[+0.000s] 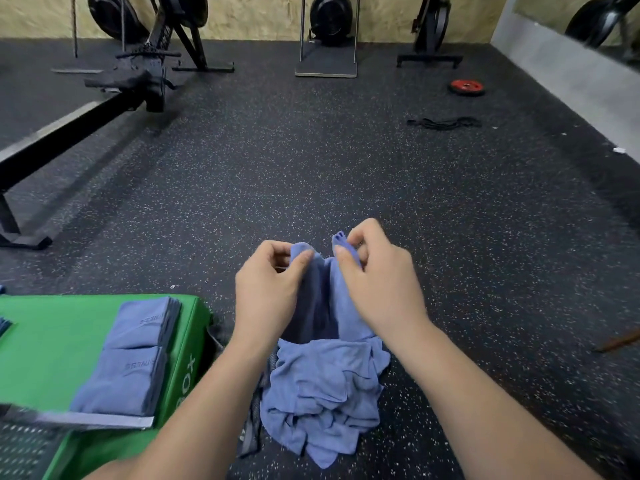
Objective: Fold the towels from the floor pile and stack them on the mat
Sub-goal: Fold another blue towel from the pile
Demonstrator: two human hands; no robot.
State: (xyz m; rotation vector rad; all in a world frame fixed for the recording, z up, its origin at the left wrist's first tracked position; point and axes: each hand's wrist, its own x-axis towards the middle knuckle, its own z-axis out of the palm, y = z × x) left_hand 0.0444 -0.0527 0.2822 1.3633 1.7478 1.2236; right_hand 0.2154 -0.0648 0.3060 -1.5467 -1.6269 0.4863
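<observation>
The speckled black floor (311, 161) took up most of the shot, with one rowing machine (69, 133) on the left, cut off by the edge. One green mat (52, 341) sat bottom left, also cropped, with two folded towel stacks (145, 320) side by side on it. One crumpled blue pile (322, 393) lay on the floor just right of the mat; couldn't count the towels in it. One towel (322, 299) was held up over the pile, left hand (268, 289) and right hand (377, 282) each pinching its top edge between thumb and curled fingers. One red weight plate (467, 86) lay way back.
</observation>
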